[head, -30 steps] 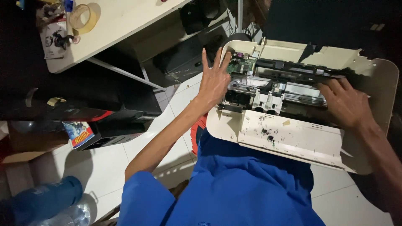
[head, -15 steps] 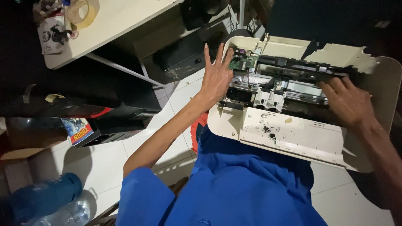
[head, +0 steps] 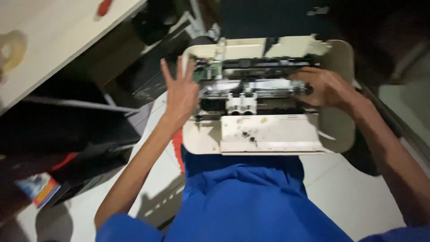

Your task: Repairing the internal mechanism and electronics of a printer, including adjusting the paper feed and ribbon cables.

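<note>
While the opened cream printer point(head: 268, 134) rests on the person's blue-clad lap point(head: 251, 197), the left hand point(head: 181, 96) lies flat against its left end, fingers spread and upright, gripping nothing. Beyond those fingertips sits a green circuit board point(head: 204, 71). The right hand point(head: 324, 87) curls over the metal rail point(head: 260, 86) inside; whether its fingers pinch anything cannot be told.
</note>
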